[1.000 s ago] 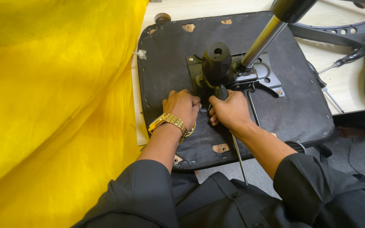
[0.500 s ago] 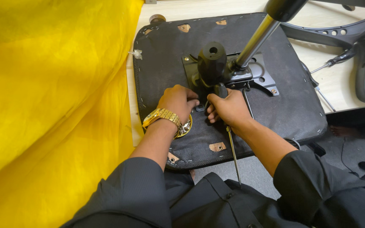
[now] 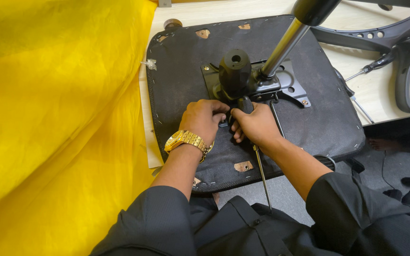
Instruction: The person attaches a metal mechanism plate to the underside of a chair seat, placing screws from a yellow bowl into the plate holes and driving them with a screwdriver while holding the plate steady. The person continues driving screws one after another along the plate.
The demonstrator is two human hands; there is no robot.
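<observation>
Gripping at the chair mechanism

Holding the same place as a second ago, both hands sit at the black metal mechanism (image 3: 252,83) bolted to the upturned fabric seat base (image 3: 319,118) on the pale surface (image 3: 376,90). Left hand (image 3: 204,119) is clenched against the bracket; right hand (image 3: 257,125) grasps a thin steel rod (image 3: 262,178). Yellow cloth (image 3: 58,118) lies alongside.
</observation>
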